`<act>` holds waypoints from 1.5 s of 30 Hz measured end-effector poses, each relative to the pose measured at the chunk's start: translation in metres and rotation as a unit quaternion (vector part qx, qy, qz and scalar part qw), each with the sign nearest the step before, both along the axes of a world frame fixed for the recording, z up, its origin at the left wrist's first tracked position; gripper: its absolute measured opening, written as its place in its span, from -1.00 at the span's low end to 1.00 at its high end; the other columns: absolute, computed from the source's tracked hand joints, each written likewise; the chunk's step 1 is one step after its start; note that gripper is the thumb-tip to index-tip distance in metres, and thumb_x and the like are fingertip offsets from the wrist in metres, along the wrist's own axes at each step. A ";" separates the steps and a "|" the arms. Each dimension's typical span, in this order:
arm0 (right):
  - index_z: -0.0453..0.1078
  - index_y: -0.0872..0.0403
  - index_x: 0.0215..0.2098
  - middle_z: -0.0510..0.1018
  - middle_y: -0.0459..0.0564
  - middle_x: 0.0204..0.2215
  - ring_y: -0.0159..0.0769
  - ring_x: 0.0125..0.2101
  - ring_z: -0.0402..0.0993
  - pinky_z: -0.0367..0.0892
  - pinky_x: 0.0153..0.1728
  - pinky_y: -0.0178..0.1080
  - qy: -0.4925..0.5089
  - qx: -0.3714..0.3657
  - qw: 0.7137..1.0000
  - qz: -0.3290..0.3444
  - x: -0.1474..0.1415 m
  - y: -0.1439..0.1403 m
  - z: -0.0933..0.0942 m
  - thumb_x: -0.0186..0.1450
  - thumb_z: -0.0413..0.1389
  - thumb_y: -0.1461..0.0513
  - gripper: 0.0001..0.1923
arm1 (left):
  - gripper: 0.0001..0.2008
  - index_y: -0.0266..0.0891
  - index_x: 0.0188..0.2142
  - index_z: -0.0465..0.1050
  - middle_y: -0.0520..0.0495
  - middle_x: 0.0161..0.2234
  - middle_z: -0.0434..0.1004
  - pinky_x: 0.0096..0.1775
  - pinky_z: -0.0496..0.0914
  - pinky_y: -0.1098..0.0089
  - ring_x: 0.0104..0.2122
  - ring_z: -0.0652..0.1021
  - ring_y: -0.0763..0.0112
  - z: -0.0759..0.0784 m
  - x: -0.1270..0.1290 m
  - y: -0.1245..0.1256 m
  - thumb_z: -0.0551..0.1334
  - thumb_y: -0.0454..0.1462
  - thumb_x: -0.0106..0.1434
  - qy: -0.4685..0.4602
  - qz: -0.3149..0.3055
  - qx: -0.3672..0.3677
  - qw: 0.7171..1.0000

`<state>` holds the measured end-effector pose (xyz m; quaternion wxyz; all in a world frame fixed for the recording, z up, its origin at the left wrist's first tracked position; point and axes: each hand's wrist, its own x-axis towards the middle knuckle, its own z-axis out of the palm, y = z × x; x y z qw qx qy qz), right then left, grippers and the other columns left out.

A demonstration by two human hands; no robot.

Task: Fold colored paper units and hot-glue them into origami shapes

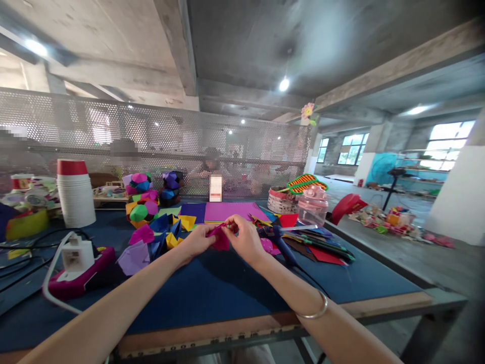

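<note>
Far left: three paper balls (144, 199), perhaps four; one cup stack (76, 194). Right: one pink bottle (312, 205), one basket (282, 200).

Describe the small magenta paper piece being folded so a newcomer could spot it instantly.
Start at the blue table and follow both forearms to where the left hand and right hand meet. Pinched between their fingertips is the magenta paper piece. Unlike the folded pieces lying loose beside it, it is held up.
</note>
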<state>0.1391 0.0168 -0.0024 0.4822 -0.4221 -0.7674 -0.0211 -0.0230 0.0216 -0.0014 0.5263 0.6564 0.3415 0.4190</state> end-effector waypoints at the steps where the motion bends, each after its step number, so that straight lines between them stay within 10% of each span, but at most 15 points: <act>1: 0.33 0.06 -0.29 0.49 -0.08 -0.46 -0.35 -0.42 0.41 0.23 -0.36 -0.35 0.005 -0.001 1.000 0.000 0.000 0.000 0.000 0.22 0.09 0.21 -0.90 | -0.70 -0.35 -0.24 0.49 -0.05 -0.44 0.54 -0.29 0.42 0.37 -0.40 0.55 0.36 0.000 0.000 0.000 0.29 -0.27 0.00 -0.006 0.002 -0.002 1.000; 45: 0.29 0.05 -0.35 0.46 -0.14 -0.53 -0.38 -0.51 0.36 0.18 -0.47 -0.37 0.061 -0.071 0.995 0.035 -0.006 -0.005 0.000 0.19 0.06 0.19 -0.91 | -0.62 -0.40 -0.32 0.57 -0.10 -0.52 0.58 -0.43 0.38 0.44 -0.54 0.51 0.44 0.002 -0.004 0.003 0.42 -0.18 -0.13 -0.078 0.121 0.010 0.989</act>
